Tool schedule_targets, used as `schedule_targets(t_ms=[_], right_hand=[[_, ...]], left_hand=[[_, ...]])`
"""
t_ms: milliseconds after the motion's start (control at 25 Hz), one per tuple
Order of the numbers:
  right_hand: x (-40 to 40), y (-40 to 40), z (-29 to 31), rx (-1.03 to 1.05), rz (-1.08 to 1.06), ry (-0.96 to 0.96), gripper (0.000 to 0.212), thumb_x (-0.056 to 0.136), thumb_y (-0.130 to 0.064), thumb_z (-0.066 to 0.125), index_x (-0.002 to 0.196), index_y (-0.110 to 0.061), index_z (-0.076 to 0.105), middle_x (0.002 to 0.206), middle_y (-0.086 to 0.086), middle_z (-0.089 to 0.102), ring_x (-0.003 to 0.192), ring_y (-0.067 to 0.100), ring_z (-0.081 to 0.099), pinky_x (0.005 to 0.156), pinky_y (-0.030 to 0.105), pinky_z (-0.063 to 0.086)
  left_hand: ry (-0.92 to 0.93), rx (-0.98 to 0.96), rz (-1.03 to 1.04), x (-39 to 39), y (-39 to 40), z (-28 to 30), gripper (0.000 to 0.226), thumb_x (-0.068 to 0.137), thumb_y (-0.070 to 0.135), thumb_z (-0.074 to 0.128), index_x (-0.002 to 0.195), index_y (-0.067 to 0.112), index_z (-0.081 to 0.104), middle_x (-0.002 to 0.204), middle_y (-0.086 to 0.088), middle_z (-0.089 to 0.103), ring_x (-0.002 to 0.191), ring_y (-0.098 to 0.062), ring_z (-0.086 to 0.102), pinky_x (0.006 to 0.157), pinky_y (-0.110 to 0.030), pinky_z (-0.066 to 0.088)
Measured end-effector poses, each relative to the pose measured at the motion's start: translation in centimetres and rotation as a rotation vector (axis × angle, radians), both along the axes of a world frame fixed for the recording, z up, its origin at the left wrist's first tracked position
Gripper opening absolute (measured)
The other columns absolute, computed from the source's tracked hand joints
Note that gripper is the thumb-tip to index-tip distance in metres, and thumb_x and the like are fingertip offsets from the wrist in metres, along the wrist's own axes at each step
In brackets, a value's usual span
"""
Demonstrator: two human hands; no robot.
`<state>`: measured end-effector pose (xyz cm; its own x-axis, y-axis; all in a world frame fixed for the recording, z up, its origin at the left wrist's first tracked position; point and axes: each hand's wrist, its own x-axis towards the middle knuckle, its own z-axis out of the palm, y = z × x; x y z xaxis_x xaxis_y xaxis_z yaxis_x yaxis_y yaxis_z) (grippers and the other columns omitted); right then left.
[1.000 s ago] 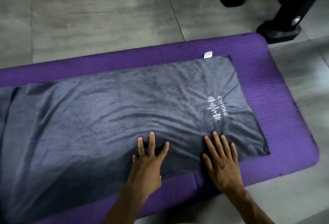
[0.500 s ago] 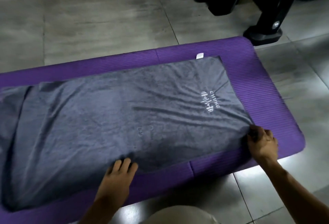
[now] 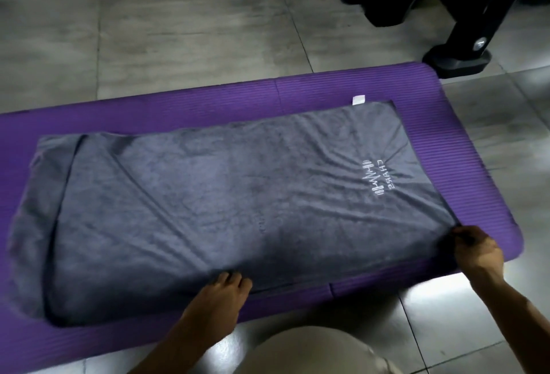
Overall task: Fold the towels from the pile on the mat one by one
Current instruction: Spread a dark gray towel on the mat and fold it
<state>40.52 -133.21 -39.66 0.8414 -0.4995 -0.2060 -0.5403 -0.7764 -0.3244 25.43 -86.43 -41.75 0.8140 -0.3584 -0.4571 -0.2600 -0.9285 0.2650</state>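
- Two bare hands work at the near edge of a grey towel (image 3: 226, 210), with a knee (image 3: 312, 350) in pale cloth showing at the bottom centre of the frame.
- Left hand (image 3: 220, 296), lower centre: fingers curled over the towel's near hem, gripping it; the fingertips are tucked into the cloth.
- Right hand (image 3: 476, 250), lower right: fingers and thumb pinch the towel's near right corner, and the cloth is drawn taut into creases radiating from that point.
- Towel: spread flat lengthwise across the purple mat (image 3: 208, 111), filling most of the frame's middle; its left end lies doubled in a loose fold.
- White embroidered logo (image 3: 376, 181) sits at the towel's right part; a small white label (image 3: 358, 99) projects from the far hem onto the mat.
- Grey tiled floor (image 3: 178, 31) surrounds the mat.
- Black equipment base (image 3: 455, 61) stands at the upper right, just beside the mat's far corner.
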Motion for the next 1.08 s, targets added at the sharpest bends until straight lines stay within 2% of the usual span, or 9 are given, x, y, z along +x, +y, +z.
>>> schedule_targets(t_ms=[120, 240, 400, 600, 680, 760, 880, 1000, 1080], right_hand=[[-1.4, -0.6, -0.8, -0.285, 0.093, 0.133, 0.046, 0.076, -0.044, 0.046, 0.107, -0.014, 0.061, 0.109, 0.025, 0.056, 0.099, 0.046, 0.055, 0.086, 0.055, 0.046], [-1.0, 3.5, -1.9, -0.426, 0.388, 0.12, 0.05, 0.072, -0.048, 0.048, 0.11, -0.019, 0.062, 0.117, 0.014, 0.047, 0.103, 0.041, 0.046, 0.085, 0.053, 0.044], [-2.4, 18.6, -3.3, -0.12, 0.923, -0.187, 0.045, 0.079, -0.035, 0.042, 0.102, -0.009, 0.071, 0.115, 0.019, 0.063, 0.094, 0.044, 0.06, 0.082, 0.047, 0.041], [-3.2, 36.4, -2.3, -0.02, 1.313, -0.246, 0.042, 0.076, -0.03, 0.04, 0.1, -0.015, 0.071, 0.117, 0.005, 0.065, 0.09, 0.033, 0.059, 0.078, 0.042, 0.044], [-2.3, 41.5, -1.2, 0.067, 1.41, -0.276, 0.038, 0.078, -0.028, 0.04, 0.099, -0.017, 0.071, 0.116, 0.001, 0.065, 0.09, 0.03, 0.06, 0.079, 0.04, 0.049], [-0.7, 46.6, -0.2, 0.199, 1.476, -0.262, 0.032, 0.081, -0.025, 0.043, 0.098, -0.018, 0.07, 0.111, 0.0, 0.067, 0.091, 0.028, 0.062, 0.08, 0.038, 0.053], [1.7, 54.7, 0.9, 0.353, 1.415, -0.188, 0.016, 0.083, -0.013, 0.058, 0.092, -0.021, 0.069, 0.09, 0.0, 0.073, 0.079, 0.025, 0.067, 0.071, 0.033, 0.053], [4.1, 63.0, 1.4, 0.547, 1.285, -0.091, 0.016, 0.086, -0.008, 0.061, 0.089, -0.021, 0.068, 0.084, 0.002, 0.071, 0.077, 0.022, 0.065, 0.072, 0.033, 0.052], [5.2, 68.3, 1.2, 0.557, 1.254, -0.046, 0.019, 0.087, -0.007, 0.059, 0.101, -0.018, 0.067, 0.101, 0.006, 0.069, 0.09, 0.022, 0.062, 0.079, 0.03, 0.048]], left_hand=[[-0.001, -0.037, -0.044, 0.4, -0.4, 1.3, 0.044, 0.041, 0.03, 0.071, 0.075, 0.028, 0.043, 0.072, 0.011, 0.054, 0.064, -0.008, 0.057, 0.048, -0.021, 0.045], [0.054, -0.168, 0.229, 2.0, 1.6, 2.9, 0.011, 0.081, 0.033, 0.049, 0.087, 0.024, 0.05, 0.091, 0.006, 0.06, 0.085, -0.013, 0.056, 0.074, -0.024, 0.041], [-0.151, -0.219, 0.765, 3.6, 9.1, 3.7, 0.04, 0.076, 0.045, 0.039, 0.095, 0.022, 0.064, 0.086, -0.004, 0.07, 0.082, -0.029, 0.066, 0.075, -0.035, 0.053], [-0.537, -0.054, 1.481, -1.8, 21.8, 5.0, 0.048, 0.072, 0.038, 0.046, 0.109, 0.012, 0.062, 0.093, -0.015, 0.069, 0.087, -0.036, 0.065, 0.077, -0.043, 0.053], [-0.404, 0.089, 1.69, -4.8, 25.8, 4.3, 0.053, 0.074, 0.039, 0.047, 0.12, 0.014, 0.057, 0.111, -0.02, 0.062, 0.103, -0.042, 0.057, 0.087, -0.048, 0.049], [-0.206, 0.087, 1.726, -7.2, 28.4, 3.3, 0.045, 0.072, 0.047, 0.049, 0.107, 0.023, 0.065, 0.108, -0.013, 0.066, 0.107, -0.037, 0.058, 0.089, -0.044, 0.049], [-0.233, -0.014, 1.68, -8.2, 28.5, 2.5, 0.032, 0.073, 0.049, 0.059, 0.08, 0.019, 0.068, 0.076, -0.005, 0.068, 0.082, -0.027, 0.066, 0.069, -0.032, 0.047], [-0.392, -0.195, 2.073, -9.1, 28.4, 2.7, 0.027, 0.072, 0.034, 0.072, 0.067, 0.011, 0.058, 0.061, -0.005, 0.059, 0.059, -0.023, 0.054, 0.062, -0.028, 0.04], [-0.529, -0.445, 2.291, -11.3, 28.8, 2.7, 0.022, 0.071, 0.023, 0.071, 0.064, 0.013, 0.052, 0.058, -0.005, 0.055, 0.057, -0.02, 0.05, 0.059, -0.03, 0.042]])
